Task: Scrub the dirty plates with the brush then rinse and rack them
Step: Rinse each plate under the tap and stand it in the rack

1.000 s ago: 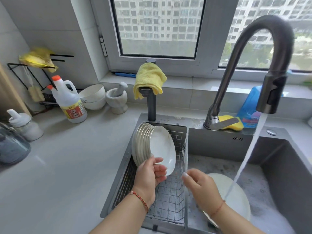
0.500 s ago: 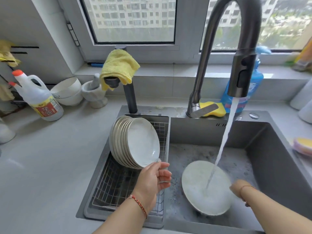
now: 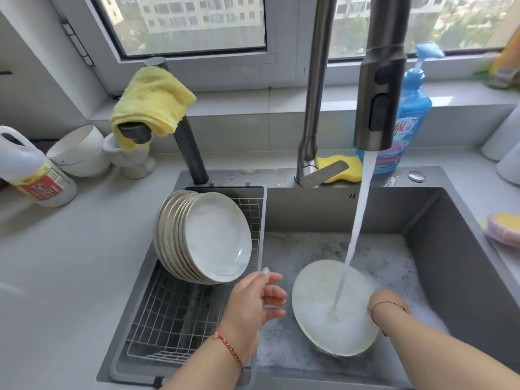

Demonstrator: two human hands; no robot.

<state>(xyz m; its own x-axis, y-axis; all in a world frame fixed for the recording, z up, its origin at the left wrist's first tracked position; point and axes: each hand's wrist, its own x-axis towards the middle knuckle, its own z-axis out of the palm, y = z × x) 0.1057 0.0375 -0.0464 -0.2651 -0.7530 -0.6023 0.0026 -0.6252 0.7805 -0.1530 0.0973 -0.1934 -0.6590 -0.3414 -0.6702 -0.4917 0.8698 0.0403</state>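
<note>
White ceramic plate (image 3: 318,302) lies tilted in the grey steel sink (image 3: 464,249), foamy, under the water stream (image 3: 357,226) from the dark pull-down faucet (image 3: 380,102). The right hand (image 3: 387,306) reaches behind the plate's right edge; its fingers are hidden, so I cannot tell its grip. The left hand (image 3: 254,298) hovers loosely open and empty, just near the stack of rinsed white plates (image 3: 205,237) leaning in the wire rack (image 3: 174,313) on the left. To rinse well, probably turn the plate so water sweeps off all the foam, back included, then stand it against the stack.
</note>
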